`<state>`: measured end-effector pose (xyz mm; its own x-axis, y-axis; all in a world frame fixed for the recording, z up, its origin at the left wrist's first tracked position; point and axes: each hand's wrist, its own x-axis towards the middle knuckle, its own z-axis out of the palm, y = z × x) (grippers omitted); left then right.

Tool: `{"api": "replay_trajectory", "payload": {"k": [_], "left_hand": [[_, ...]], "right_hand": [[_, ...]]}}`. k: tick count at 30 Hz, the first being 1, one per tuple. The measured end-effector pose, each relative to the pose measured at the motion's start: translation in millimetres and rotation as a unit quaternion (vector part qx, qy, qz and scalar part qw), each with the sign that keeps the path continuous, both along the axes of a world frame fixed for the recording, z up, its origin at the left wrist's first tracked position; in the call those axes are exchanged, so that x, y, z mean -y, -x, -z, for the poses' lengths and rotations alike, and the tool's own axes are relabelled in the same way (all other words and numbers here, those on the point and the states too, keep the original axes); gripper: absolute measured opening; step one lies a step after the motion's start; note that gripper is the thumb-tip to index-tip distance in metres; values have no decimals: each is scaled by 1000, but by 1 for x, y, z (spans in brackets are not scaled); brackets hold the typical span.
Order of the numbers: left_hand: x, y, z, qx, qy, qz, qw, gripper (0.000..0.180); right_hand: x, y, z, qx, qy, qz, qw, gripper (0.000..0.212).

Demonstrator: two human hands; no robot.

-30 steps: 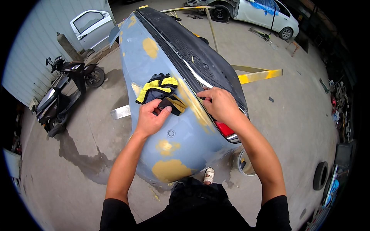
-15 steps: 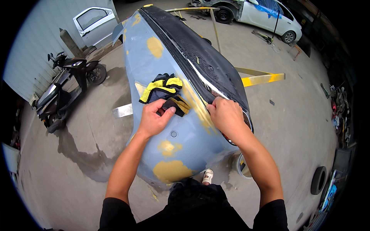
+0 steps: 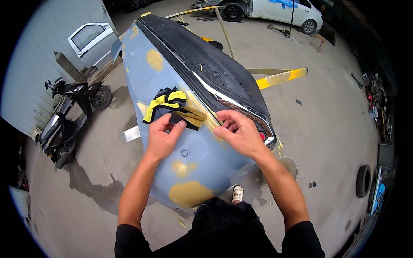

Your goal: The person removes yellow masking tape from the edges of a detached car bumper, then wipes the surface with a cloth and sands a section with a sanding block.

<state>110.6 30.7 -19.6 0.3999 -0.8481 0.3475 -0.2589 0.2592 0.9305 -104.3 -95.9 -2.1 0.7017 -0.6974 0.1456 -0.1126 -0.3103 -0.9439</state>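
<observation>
My left hand [image 3: 163, 136] pinches a folded piece of sandpaper [image 3: 195, 116], dark on one side and brown on the other, above a blue-grey car body panel [image 3: 211, 161]. My right hand [image 3: 238, 134] is beside the panel's right edge, thumb and forefinger apart, with nothing visible between them; its other fingers curl under. Beyond the sandpaper, a crumpled yellow-and-black cloth [image 3: 165, 103] lies on the panel. Tan filler patches [image 3: 191, 193] mark the panel. Along its right side runs a black section [image 3: 211, 60] with chrome trim [image 3: 206, 86] and a red lamp [image 3: 262, 136], partly hidden by my right hand.
Yellow stand arms [image 3: 284, 79] stick out from under the panel at the right. A round bucket [image 3: 289, 167] stands near my right forearm. At the left are a black scooter [image 3: 71, 116] and a car door [image 3: 90, 43]; a white car [image 3: 279, 13] is far off. A tyre [image 3: 363, 180] lies right.
My right hand has come away from the panel edge, and its thumb and forefinger have parted. My left hand keeps hold of the sandpaper. The whole view has shifted slightly.
</observation>
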Motion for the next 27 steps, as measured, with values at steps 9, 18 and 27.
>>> {"api": "replay_trajectory", "payload": {"k": [9,18,27], "left_hand": [[50,52,-62,376,-67,196,903,41],[92,63,-83,650,-125,324,676,27],[128,99,-68,618,-272,353,648,16]], "right_hand": [[-17,49,43,230,-194,209,930,16],[-23,51,89,190,82,309,928,19],[-23,53,90,206,108,319,919,18]]}}
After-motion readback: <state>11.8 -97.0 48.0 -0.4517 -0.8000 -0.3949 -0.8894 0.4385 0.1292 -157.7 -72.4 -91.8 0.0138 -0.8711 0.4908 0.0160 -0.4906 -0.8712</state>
